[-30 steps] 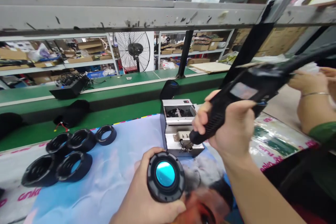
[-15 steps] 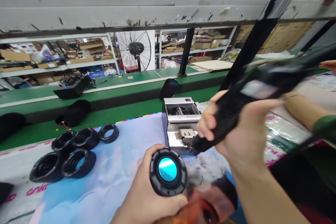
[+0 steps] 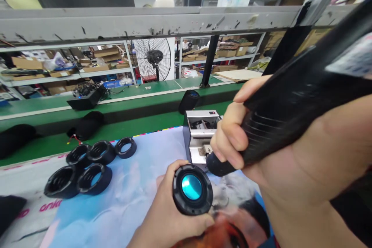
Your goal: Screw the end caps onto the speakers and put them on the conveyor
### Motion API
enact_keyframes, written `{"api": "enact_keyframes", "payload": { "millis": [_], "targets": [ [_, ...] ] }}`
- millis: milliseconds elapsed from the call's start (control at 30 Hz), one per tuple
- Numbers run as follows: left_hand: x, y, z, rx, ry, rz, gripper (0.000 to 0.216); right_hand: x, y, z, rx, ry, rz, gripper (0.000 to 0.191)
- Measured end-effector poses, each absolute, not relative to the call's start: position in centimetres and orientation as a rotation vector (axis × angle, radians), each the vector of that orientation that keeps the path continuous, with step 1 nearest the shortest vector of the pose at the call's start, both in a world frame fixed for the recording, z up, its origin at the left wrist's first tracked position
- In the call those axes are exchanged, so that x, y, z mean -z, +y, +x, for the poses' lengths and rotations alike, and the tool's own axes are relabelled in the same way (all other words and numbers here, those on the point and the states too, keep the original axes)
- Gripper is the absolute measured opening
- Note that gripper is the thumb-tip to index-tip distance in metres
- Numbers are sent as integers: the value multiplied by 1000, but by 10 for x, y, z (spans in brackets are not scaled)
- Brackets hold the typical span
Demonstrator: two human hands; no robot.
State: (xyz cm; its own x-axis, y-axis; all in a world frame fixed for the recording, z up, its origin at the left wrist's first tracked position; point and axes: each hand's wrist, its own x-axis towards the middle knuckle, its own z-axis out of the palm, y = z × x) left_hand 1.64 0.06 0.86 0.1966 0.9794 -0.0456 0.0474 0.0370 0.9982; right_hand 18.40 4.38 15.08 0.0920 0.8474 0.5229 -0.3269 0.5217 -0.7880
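My left hand (image 3: 174, 209) is wrapped round a black cylindrical speaker (image 3: 207, 192), its end with a shiny blue disc turned up toward me. In my right hand (image 3: 290, 166) is a black electric screwdriver (image 3: 290, 100), slanting from upper right down to the left; its bit is not visible. The lower end of the screwdriver is in front of a silver screw feeder (image 3: 200, 133), whose right part my hand covers. I cannot tell whether the screwdriver touches the feeder. The speaker is just left of and below that end.
Several black rings (image 3: 94, 178) lie at the left on a printed sheet (image 3: 145, 155). Beyond the feeder stands another black speaker (image 3: 188, 100). A black box with cables (image 3: 87, 99) sits on the green ledge (image 3: 162, 85). A grey beam (image 3: 162, 21) crosses above.
My right hand and the screwdriver have come closer to the camera, with the tool's lower end still by the feeder. My left hand keeps hold of the speaker. The view has shifted slightly.
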Motion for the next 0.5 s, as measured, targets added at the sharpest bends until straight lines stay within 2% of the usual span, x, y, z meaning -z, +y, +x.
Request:
{"api": "enact_keyframes", "payload": {
  "millis": [133, 333, 500],
  "targets": [
    [-13, 2, 17, -999, 1079, 1291, 87, -150, 42, 176, -1057, -1161, -561, 66],
    [-18, 3, 17, -979, 1001, 1260, 83, -155, 40, 174, -1056, -1166, -612, 71],
    [-17, 3, 18, -989, 986, 1264, 81, -155, 41, 174, -1070, -1168, -581, 66]
  ]
}}
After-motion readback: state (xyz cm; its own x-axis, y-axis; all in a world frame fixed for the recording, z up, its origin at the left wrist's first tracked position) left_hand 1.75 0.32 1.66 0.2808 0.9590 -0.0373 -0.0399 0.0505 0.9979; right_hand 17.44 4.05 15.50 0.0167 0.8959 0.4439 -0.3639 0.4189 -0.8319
